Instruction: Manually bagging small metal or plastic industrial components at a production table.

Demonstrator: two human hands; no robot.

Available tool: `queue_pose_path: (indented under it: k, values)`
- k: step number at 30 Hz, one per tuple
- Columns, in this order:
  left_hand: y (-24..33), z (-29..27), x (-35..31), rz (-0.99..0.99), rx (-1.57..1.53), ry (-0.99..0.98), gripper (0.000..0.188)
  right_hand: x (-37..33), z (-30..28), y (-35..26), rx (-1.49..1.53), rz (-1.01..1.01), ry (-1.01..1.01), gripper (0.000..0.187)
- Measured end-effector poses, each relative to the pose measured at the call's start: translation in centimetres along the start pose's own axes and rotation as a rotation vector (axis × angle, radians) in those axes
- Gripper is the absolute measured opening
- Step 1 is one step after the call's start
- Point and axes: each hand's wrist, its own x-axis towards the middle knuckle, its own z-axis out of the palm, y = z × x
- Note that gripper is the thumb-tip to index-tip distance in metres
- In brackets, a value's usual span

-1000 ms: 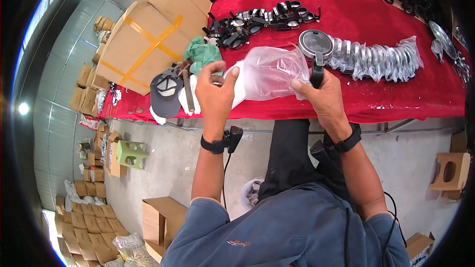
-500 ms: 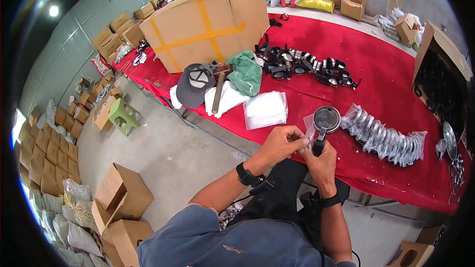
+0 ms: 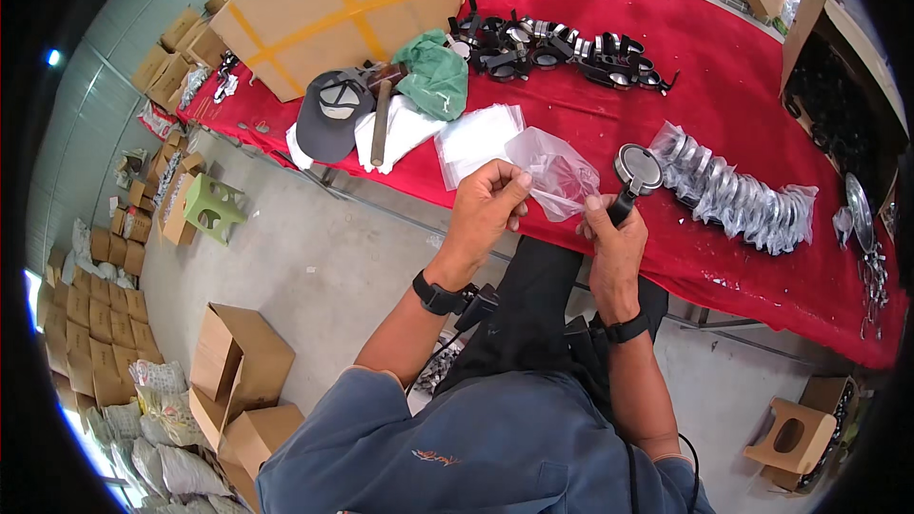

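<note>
A clear plastic bag (image 3: 557, 169) is stretched between my two hands above the front edge of the red-covered table. My left hand (image 3: 487, 214) pinches one side of it between thumb and fingers. My right hand (image 3: 617, 252) grips the black handle of a round, metal-rimmed piece (image 3: 639, 168), its disc facing up, and its thumb also pinches the bag's other side. The piece is outside the bag. Beyond my left hand lies a flat stack of clear bags (image 3: 465, 149). A row of bagged round metal pieces (image 3: 735, 198) lies right of my right hand.
Unbagged black-and-metal pieces (image 3: 562, 49) lie across the table. At the left are a grey cap (image 3: 330, 119), a hammer (image 3: 381, 124) and a green bag (image 3: 433, 76). A large carton (image 3: 333, 14) stands behind them. An open carton (image 3: 838, 86) of dark parts stands at right.
The bag has been drawn out wide and spread as my hands moved apart. The round piece has tilted rightward in my right hand. The whole view has shifted downward.
</note>
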Motion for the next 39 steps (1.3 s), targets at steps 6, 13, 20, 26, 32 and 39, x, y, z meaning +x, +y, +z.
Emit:
queue_pose_path:
  k: [6,13,20,26,32,39]
  values:
    - [0.0,-0.7,-1.0,0.21,0.264,0.05,0.031,-0.8,0.5,0.5,-0.339,-0.079,-0.015,0.023]
    - [0.4,1.6,-1.9,0.389,0.659,0.258,0.042,-1.8,0.6,1.5,-0.54,-0.119,0.007,0.024]
    - [0.0,1.4,-2.1,0.47,0.561,0.265,0.02,-1.6,1.0,3.2,-0.166,0.017,0.034,0.019]
    - [-0.5,1.0,-0.9,0.517,0.716,0.326,0.019,-1.9,0.6,3.0,-0.278,0.024,-0.001,0.031]
    - [1.2,-1.3,-1.6,0.51,0.899,0.073,0.018,0.6,-3.6,3.5,-0.372,-0.13,0.046,0.052]
    - [0.4,-0.4,-3.0,0.482,0.917,-0.122,0.017,-1.1,-1.3,3.1,-0.522,-0.145,-0.073,0.037]
